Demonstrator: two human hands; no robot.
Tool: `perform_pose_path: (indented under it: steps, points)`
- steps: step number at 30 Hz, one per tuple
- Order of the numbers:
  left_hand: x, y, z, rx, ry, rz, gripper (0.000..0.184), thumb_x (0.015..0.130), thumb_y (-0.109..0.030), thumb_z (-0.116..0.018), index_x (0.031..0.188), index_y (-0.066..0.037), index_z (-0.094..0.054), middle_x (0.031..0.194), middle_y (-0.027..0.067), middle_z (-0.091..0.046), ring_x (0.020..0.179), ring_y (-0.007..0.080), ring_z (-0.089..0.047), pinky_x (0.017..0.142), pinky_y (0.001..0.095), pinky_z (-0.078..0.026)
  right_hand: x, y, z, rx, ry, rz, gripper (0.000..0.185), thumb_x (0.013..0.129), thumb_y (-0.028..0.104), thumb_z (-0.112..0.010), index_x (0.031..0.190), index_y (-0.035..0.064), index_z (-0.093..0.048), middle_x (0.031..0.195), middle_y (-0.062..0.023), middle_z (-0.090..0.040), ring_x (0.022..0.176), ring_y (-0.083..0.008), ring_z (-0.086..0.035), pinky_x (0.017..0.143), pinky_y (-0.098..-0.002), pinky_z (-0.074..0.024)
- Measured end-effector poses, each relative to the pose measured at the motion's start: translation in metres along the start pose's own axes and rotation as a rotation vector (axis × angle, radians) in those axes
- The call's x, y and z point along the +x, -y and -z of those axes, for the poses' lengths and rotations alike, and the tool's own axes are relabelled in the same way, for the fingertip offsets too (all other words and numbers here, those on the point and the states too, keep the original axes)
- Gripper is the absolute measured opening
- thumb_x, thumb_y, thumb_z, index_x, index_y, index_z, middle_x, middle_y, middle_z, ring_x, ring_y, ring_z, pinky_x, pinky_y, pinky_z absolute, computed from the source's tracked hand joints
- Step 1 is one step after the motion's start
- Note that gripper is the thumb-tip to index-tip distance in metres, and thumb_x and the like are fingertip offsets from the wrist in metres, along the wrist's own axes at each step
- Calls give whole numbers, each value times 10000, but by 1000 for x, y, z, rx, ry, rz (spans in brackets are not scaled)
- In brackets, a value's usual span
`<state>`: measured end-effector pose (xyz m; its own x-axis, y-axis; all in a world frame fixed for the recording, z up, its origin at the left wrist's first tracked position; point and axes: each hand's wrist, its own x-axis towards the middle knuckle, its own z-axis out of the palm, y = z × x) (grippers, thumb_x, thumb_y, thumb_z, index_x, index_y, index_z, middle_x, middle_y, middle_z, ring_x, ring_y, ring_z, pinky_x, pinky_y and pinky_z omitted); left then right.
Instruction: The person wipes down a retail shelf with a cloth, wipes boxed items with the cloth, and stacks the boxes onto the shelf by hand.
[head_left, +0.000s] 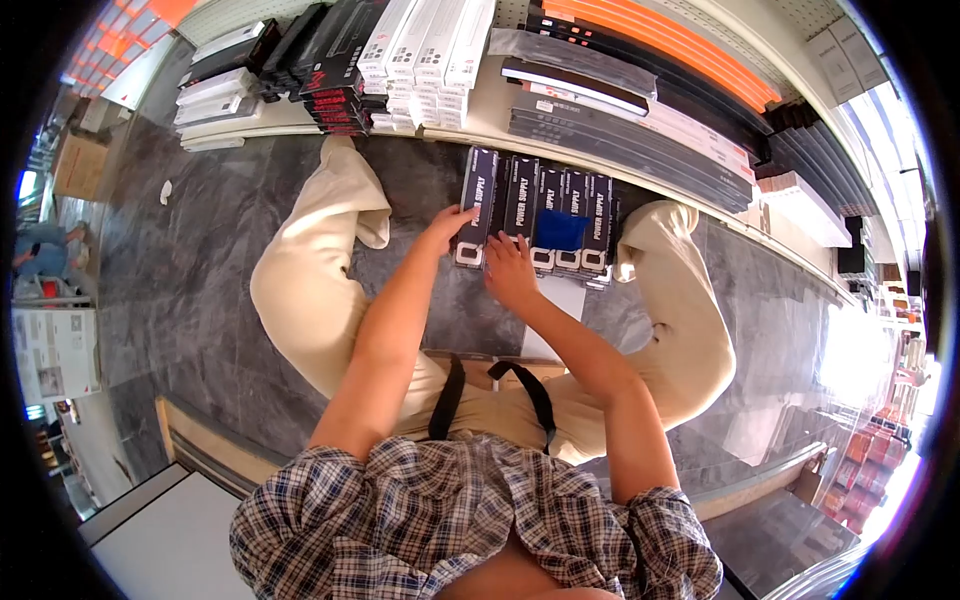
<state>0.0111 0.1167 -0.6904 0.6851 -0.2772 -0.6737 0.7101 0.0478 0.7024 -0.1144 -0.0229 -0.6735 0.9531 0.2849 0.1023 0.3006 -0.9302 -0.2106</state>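
Note:
Several dark boxes marked POWER SUPPLY stand in a row on the floor between my legs, just below the lowest shelf. My left hand grips the side of the leftmost power supply box, which stands a little apart from the others. My right hand has its fingers spread at the near end of the second power supply box, beside the leftmost one. A blue cloth lies over the tops of the boxes to the right.
A shelf ahead carries stacked white boxes, black boxes and long grey boxes. A white flat piece lies on the floor near my right forearm. At far left, another person is partly visible.

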Motion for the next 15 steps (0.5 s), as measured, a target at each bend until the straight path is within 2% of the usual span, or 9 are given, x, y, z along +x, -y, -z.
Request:
perform_pose_path:
  steps: [4,6,7,8,10,11,13,14,15]
  points:
    - [12,14,-6,103,58,-28,383,749,-204,-735,1055,-41,-574,900,96,-636,798,175,-612,681,326,-507,0,-3,7,28,33,-26,435,728,215,-623,1112,36,-527,1263,-110,-480,1265,-269,-353,1066,-497,-214]
    - [14,23,-15,290,-216,-479,417,702,-157,-758,1053,-30,-574,904,117,-637,800,198,-619,697,338,-505,1,-3,5,-2,32,-46,416,733,210,-610,1097,26,-527,1268,-119,-474,1264,-274,-352,1070,-495,-203]
    - [13,23,-19,309,-330,-526,478,660,-117,-771,1067,10,-555,938,145,-636,815,215,-623,703,343,-501,1,-3,5,-1,31,-42,416,733,210,-610,1097,26,-527,1268,-119,-474,1264,-274,-352,1070,-495,-203]
    - [12,20,-17,308,-332,-526,478,660,-117,-771,1067,10,-555,938,145,-636,815,215,-623,703,343,-501,0,-3,5,-18,55,-45,465,745,236,-608,1145,22,-506,1291,-131,-453,1266,-283,-351,1067,-503,-207]
    - [-12,-9,-22,400,-159,-204,434,647,-96,-775,1008,44,-579,908,151,-648,777,227,-632,680,335,-501,-1,-2,7,-39,76,-48,515,757,263,-605,1193,18,-485,1315,-142,-432,1268,-293,-350,1063,-512,-211]
    - [-13,-13,-19,314,-69,-98,404,611,-146,-797,916,49,-617,836,144,-657,698,213,-631,654,322,-501,-1,1,9,-13,69,-71,579,751,295,-619,1220,0,-451,1324,-172,-409,1265,-316,-349,1053,-514,-230]
    - [8,-4,-15,406,-149,-97,363,602,-137,-799,880,34,-638,812,133,-661,679,211,-631,638,325,-496,3,13,17,11,54,-88,647,745,328,-632,1247,-19,-418,1333,-202,-386,1263,-338,-348,1043,-516,-248]
    - [19,1,-14,497,-225,-91,323,594,-127,-800,844,19,-659,788,122,-664,660,208,-631,622,329,-490,4,20,22,179,48,-198,692,751,330,-641,1266,-46,-372,1342,-236,-349,1252,-374,-347,1026,-507,-280]
    - [16,0,-20,598,-331,-199,311,604,-211,-785,779,20,-673,755,141,-667,642,221,-642,590,322,-488,6,27,28,346,42,-308,741,757,331,-651,1285,-74,-325,1351,-271,-312,1242,-410,-346,1009,-498,-312]
